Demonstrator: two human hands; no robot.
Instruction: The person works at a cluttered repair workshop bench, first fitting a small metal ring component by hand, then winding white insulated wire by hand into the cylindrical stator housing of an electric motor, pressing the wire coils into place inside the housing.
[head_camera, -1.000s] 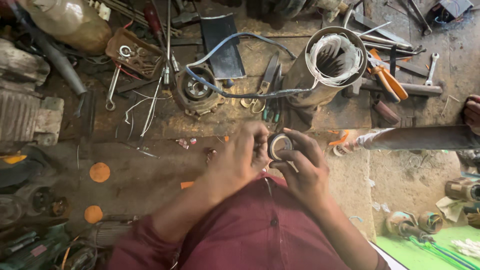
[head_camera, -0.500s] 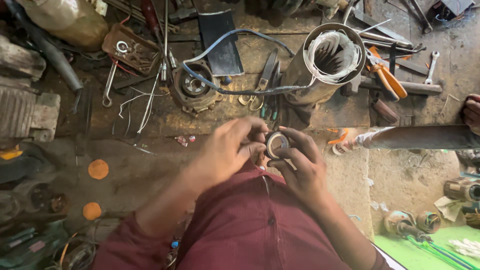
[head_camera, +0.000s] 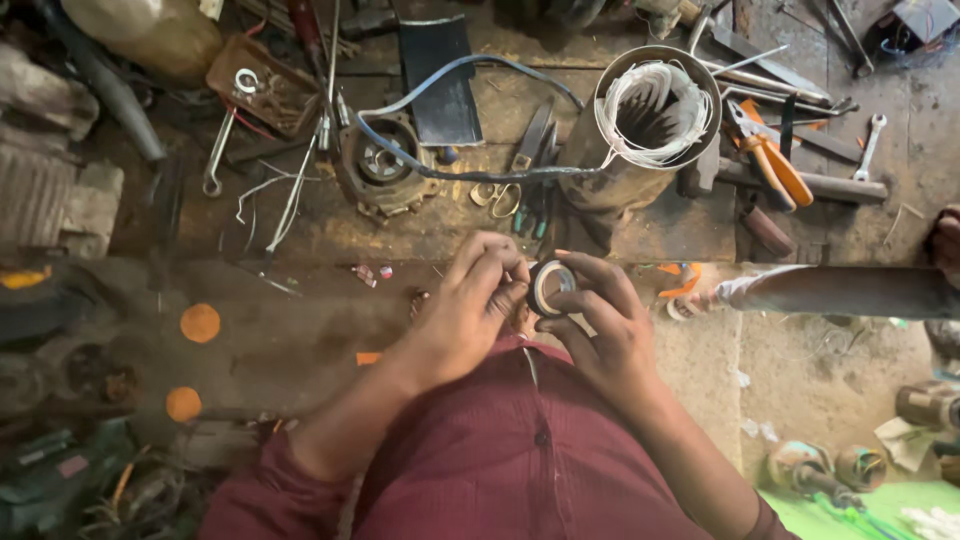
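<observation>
Black tape roll (head_camera: 550, 287), round, both hands (head_camera: 540, 320) gripping

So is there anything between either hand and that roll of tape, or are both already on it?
Nothing visible stands between them. The right hand grips the roll of tape around its rim, and the left hand has its fingertips against the roll's near edge. The motor stator, scissors and pliers lie farther off on the bench.

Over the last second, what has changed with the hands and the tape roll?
Little: the left hand has shifted slightly, its fingers closing in at the edge of the tape roll. The right hand still holds the roll. Bench clutter is unchanged.
</observation>
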